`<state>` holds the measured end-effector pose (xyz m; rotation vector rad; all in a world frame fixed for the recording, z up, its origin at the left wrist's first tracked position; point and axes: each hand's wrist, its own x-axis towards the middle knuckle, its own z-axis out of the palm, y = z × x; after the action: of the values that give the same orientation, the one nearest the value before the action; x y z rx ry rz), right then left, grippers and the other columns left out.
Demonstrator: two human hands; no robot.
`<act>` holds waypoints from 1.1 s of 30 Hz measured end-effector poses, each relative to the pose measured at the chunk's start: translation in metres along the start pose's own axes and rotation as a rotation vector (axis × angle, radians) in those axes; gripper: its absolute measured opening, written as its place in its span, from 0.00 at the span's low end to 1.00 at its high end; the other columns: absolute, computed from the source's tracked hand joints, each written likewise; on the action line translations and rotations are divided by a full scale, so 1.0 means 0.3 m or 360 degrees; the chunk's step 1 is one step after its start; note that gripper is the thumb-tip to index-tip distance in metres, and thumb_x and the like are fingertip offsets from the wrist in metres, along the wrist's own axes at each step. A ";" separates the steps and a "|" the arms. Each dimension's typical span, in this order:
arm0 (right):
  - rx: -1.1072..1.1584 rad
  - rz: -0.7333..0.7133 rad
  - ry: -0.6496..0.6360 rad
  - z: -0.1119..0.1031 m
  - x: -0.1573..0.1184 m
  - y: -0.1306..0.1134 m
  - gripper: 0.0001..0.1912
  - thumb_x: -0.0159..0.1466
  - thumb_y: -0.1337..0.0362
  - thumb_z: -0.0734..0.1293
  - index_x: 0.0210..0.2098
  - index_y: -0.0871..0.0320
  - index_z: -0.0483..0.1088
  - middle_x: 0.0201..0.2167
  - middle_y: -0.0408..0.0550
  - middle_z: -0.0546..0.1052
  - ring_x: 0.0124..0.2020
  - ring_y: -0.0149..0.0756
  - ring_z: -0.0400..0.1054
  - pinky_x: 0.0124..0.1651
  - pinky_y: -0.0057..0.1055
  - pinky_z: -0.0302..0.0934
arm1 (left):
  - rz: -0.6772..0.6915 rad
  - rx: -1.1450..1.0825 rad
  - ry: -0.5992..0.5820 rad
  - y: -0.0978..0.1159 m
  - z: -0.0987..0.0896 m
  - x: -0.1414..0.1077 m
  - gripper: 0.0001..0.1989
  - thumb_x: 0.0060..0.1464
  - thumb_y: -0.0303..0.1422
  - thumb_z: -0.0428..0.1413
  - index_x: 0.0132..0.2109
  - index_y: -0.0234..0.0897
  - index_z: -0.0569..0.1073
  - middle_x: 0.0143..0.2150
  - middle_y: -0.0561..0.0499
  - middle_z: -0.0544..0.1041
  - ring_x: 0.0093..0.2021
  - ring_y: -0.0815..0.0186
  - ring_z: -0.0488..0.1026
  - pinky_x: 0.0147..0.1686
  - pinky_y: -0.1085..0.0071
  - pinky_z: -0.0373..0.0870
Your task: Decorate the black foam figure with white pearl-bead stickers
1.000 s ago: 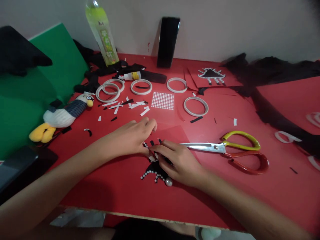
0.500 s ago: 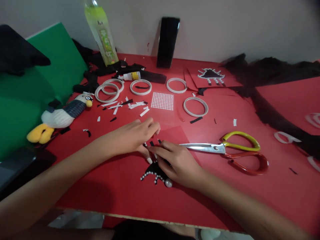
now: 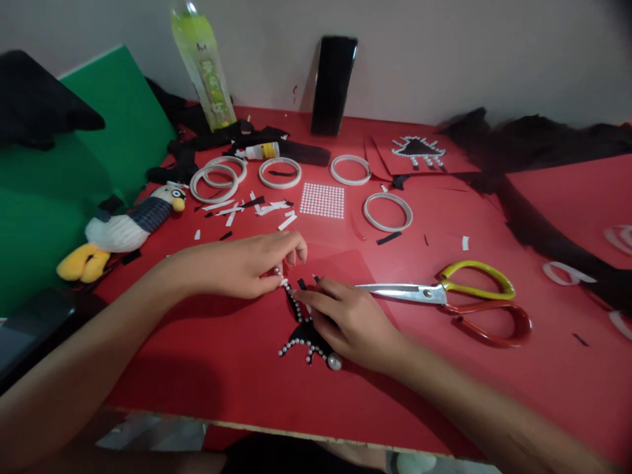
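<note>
On the red tabletop (image 3: 222,368): pearl-edged black cutout (image 3: 313,334), partly beneath your right hand (image 3: 350,316).
Left hand (image 3: 247,263): thumb and forefinger pinching the bead strand (image 3: 289,289).
Right hand: fingers bent over the cutout; any grip is hidden.
Bead strand: best held lightly taut, following the edge.

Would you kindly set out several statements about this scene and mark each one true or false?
1. The right hand is on the black pearl-edged piece. True.
2. The left hand is gripping the scissors. False: the scissors lie on the red surface, beside the right hand.
3. The phone stands on end near the wall. True.
4. The plush bird has black feet. False: the plush bird's feet are yellow.
5. The sheet of pearls lies beyond both hands, as the person sees it. True.
6. The scissors' two handles are the same colour. False: one is yellow, the other red.
</note>
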<state>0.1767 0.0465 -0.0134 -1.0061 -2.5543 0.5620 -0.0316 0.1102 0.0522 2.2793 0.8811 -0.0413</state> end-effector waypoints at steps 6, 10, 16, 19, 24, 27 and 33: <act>-0.0010 -0.0007 0.0004 -0.002 0.001 0.002 0.19 0.62 0.72 0.57 0.51 0.61 0.67 0.33 0.49 0.69 0.30 0.33 0.62 0.30 0.27 0.55 | -0.0009 0.0077 0.0057 -0.004 0.014 0.000 0.13 0.54 0.21 0.48 0.45 0.40 0.62 0.41 0.52 0.72 0.40 0.68 0.71 0.37 0.74 0.61; -0.0019 -0.0009 0.0005 -0.004 0.002 -0.001 0.19 0.62 0.72 0.56 0.51 0.61 0.67 0.33 0.49 0.69 0.30 0.33 0.61 0.29 0.28 0.55 | -0.0022 0.0109 0.0086 0.003 0.029 0.003 0.12 0.54 0.21 0.48 0.43 0.40 0.63 0.40 0.53 0.72 0.38 0.67 0.70 0.36 0.74 0.61; -0.0001 -0.0020 0.0026 -0.004 0.002 -0.001 0.19 0.63 0.72 0.55 0.50 0.61 0.68 0.33 0.49 0.69 0.29 0.32 0.60 0.28 0.27 0.55 | 0.0008 0.0097 0.0069 0.009 0.027 0.000 0.11 0.54 0.21 0.47 0.42 0.39 0.63 0.41 0.53 0.72 0.39 0.68 0.70 0.38 0.73 0.61; -0.0013 -0.0030 0.0039 -0.005 0.001 0.000 0.19 0.62 0.72 0.56 0.50 0.62 0.68 0.32 0.49 0.69 0.28 0.32 0.60 0.28 0.28 0.55 | 0.0008 0.0075 0.0046 0.010 0.023 -0.003 0.11 0.53 0.20 0.48 0.42 0.39 0.64 0.40 0.53 0.72 0.39 0.68 0.70 0.37 0.74 0.61; -0.0035 -0.0028 0.0030 -0.006 0.002 -0.002 0.19 0.61 0.73 0.57 0.50 0.62 0.68 0.32 0.48 0.68 0.28 0.32 0.60 0.27 0.28 0.55 | 0.0008 0.0050 0.0064 0.012 0.024 0.000 0.10 0.52 0.20 0.47 0.40 0.38 0.64 0.39 0.53 0.73 0.38 0.68 0.70 0.37 0.74 0.61; -0.0033 -0.0033 0.0037 -0.005 0.003 -0.003 0.19 0.61 0.73 0.57 0.50 0.63 0.68 0.32 0.48 0.68 0.28 0.32 0.60 0.28 0.28 0.54 | 0.0002 0.0060 0.0046 0.013 0.020 -0.004 0.10 0.52 0.21 0.47 0.40 0.38 0.65 0.39 0.52 0.72 0.37 0.68 0.70 0.36 0.74 0.61; -0.0031 -0.0012 0.0031 -0.003 0.004 -0.002 0.20 0.61 0.73 0.57 0.50 0.62 0.68 0.32 0.48 0.68 0.28 0.32 0.59 0.28 0.27 0.54 | -0.0031 0.0049 -0.0025 0.022 0.010 -0.015 0.10 0.52 0.22 0.48 0.41 0.39 0.65 0.37 0.54 0.72 0.34 0.69 0.69 0.32 0.75 0.60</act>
<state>0.1760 0.0471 -0.0120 -1.0030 -2.5498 0.5239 -0.0305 0.1021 0.0550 2.2963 0.9002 -0.0817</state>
